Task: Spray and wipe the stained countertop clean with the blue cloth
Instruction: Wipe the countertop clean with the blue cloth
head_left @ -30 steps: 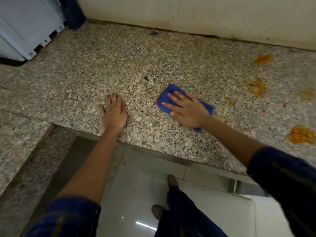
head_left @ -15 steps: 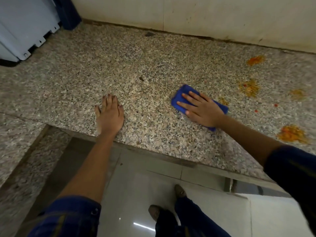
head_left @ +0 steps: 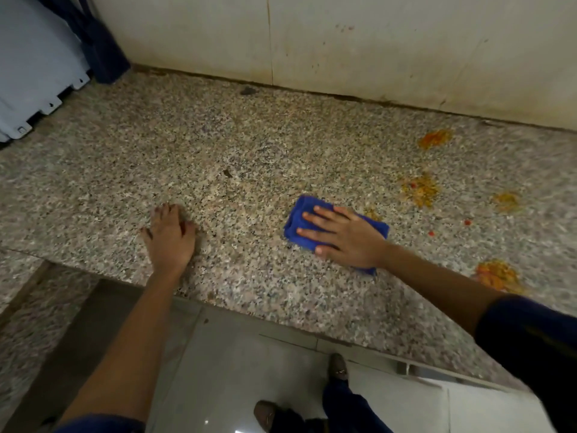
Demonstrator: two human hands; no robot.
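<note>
speckled granite countertop (head_left: 256, 145) underfoot of both palms, near edge closest. nearest in, left hand (head_left: 170, 237) laid flat and empty, fingers spread, bracing well apart from the work. a little farther right, right hand (head_left: 345, 237) pressed flat on the folded blue cloth (head_left: 301, 218), fingers extended over it rather than curled, so pinned under the palm, not pinched. cloth edges showing past the fingertips and by the wrist. best done, by the look of it, with steady downward pressure and overlapping strokes pushed rightward. just beside the cloth's far corner, a small orange stain (head_left: 371, 213); beyond it, larger orange stains (head_left: 420, 189) and one near the sleeve (head_left: 498, 278), all apparently unwiped. no spray bottle in view.
</note>
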